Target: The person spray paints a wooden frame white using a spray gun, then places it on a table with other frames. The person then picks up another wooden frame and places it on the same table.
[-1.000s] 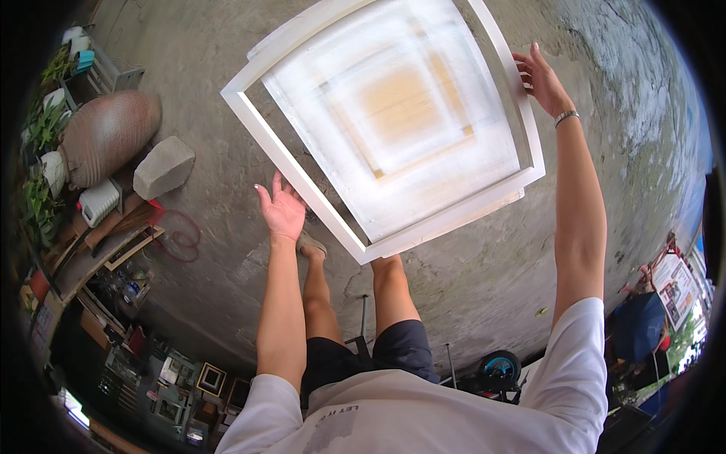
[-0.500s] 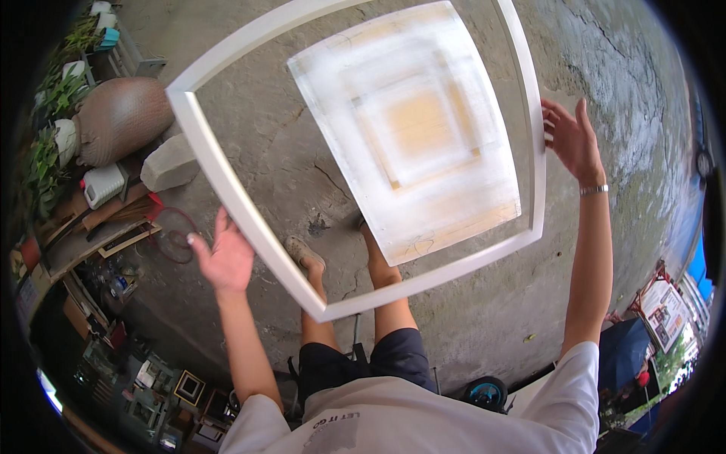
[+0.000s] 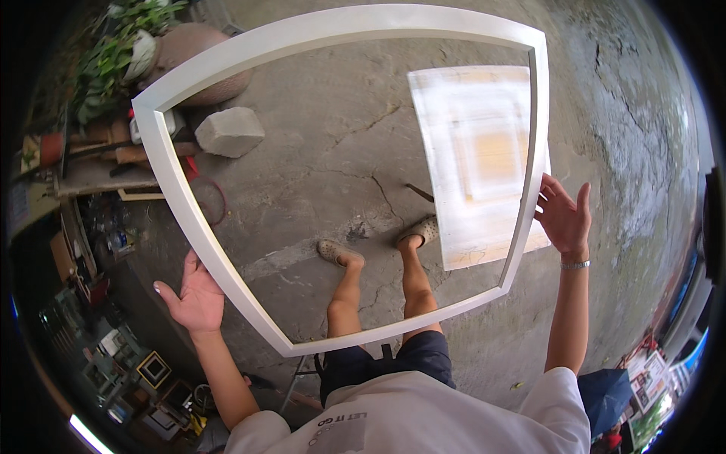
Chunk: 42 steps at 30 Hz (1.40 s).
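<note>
A large white picture frame, empty in the middle, is held up in front of me between both hands. My left hand supports its left side, palm up, thumb stretched out away from it and fingertips passing behind the edge. On the opposite side, my right hand bears against the right edge, its fingers curling behind and its thumb raised apart. Through the opening and past its right side I see a rectangular board, smeared white over yellowish patches, lower down behind the frame.
A pale stone block lies on the cracked concrete floor at the left, near a big brown clay pot and plants. Lower left, small frames and clutter crowd together. My feet stand below; a dark blue umbrella is lower right.
The frame has come to lie more level across the view, its upper bar now fully showing. Both hands have moved with it. The board appears farther right, and both my shoes now show.
</note>
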{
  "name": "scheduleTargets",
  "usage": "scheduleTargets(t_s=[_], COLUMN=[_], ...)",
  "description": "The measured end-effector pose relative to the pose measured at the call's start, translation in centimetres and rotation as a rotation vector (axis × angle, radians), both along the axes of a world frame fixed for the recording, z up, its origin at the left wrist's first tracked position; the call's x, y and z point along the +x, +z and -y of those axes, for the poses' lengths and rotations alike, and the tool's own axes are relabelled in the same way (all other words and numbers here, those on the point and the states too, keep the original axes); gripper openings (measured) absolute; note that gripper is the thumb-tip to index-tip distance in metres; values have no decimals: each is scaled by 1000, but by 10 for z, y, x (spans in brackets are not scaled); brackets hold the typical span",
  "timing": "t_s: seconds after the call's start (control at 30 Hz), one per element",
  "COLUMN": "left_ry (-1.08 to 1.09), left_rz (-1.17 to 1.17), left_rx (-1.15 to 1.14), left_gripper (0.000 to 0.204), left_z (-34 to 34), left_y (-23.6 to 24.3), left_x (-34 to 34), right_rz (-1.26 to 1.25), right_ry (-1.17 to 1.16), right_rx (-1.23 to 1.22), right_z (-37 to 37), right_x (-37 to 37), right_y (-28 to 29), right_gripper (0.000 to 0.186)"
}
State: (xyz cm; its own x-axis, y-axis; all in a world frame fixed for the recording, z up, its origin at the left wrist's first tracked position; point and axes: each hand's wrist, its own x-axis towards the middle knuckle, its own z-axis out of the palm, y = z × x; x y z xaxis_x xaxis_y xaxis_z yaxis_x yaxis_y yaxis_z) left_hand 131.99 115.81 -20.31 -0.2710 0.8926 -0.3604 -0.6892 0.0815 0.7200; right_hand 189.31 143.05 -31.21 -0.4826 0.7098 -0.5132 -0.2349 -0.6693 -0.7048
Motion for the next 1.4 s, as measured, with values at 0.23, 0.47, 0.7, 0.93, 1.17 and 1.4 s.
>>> scheduleTargets(t_s=[0.23, 0.47, 0.7, 0.93, 1.17, 1.4], left_ry=[144, 322, 505, 824, 1155, 1385], left_rz=[-7, -62, -192, -173, -56, -8], left_rx=[54, 6, -81, -6, 95, 185], left_gripper=[106, 116, 112, 91, 83, 92], left_z=[97, 212, 330, 479, 602, 678], left_y=[30, 55, 89, 100, 109, 152], left_x=[-70, -134, -188, -178, -175, -220], right_rz=[-139, -159, -206, -216, -181, -272], right_ry=[150, 342, 556, 836, 1096, 1330], right_rx=[38, 10, -38, 8, 82, 132], right_z=[26, 58, 73, 136, 237, 306], right_x=[-104, -238, -407, -546, -711, -892], right_y=[42, 79, 129, 195, 265, 299], right_gripper=[91, 85, 80, 86, 86, 91])
